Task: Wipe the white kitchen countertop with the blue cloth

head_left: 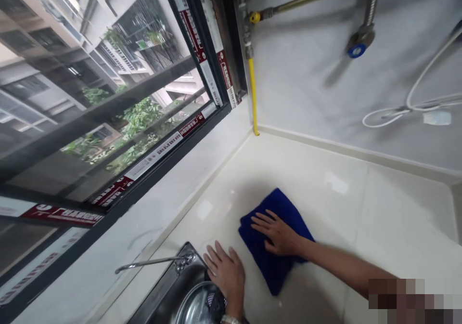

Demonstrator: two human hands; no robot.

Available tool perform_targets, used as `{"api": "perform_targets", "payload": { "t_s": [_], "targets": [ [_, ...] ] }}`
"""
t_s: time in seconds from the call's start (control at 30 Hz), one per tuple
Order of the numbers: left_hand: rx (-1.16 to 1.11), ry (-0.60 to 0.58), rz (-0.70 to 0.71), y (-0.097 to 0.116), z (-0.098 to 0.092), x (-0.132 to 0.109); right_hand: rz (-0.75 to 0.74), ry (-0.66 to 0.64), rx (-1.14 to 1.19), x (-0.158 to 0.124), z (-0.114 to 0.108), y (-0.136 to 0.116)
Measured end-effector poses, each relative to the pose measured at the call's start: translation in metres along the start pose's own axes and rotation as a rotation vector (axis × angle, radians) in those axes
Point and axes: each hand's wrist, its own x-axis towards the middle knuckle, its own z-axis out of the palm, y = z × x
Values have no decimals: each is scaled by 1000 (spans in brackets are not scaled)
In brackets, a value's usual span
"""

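Note:
A dark blue cloth is spread flat on the glossy cream countertop. On top of it lies my right hand, fingers spread and palm down, pressing against the fabric. My left hand rests with its fingers apart at the edge of the metal sink, beside the counter. It holds nothing, and a watch or bracelet shows at its wrist. Between my left hand and the cloth is a narrow strip of counter.
A chrome faucet reaches over the sink, which holds a round shiny metal or glass item. A yellow pipe enters the counter's back corner. A blue-capped valve and white cable hang on the wall. The window frame runs along the left.

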Motion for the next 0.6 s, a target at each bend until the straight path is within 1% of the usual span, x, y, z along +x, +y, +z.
{"api": "perform_targets", "payload": {
  "t_s": [0.07, 0.2, 0.27, 0.33, 0.4, 0.47, 0.53, 0.6],
  "targets": [
    [24, -2, 19, -2, 0, -1, -51, -10, 67, 49, -5, 3],
    [55, -18, 27, -6, 2, -4, -35, 14, 58, 141, -7, 20],
    [58, -27, 21, -9, 4, -7, -4, 53, 34, 180, -7, 33],
    [59, -36, 16, -12, 6, -9, 37, 99, 19, 212, -11, 50],
    [58, -53, 18, -16, 7, -11, 84, 139, 12, 237, -16, 68],
    [53, -73, 23, -19, 8, -13, 96, 162, 13, 254, -24, 88],
    [45, -83, 29, -21, 7, -13, 43, 155, 18, 264, -32, 108],
    [30, -79, 39, -22, 5, -12, -43, 142, 21, 268, -38, 125]
  ]
}}
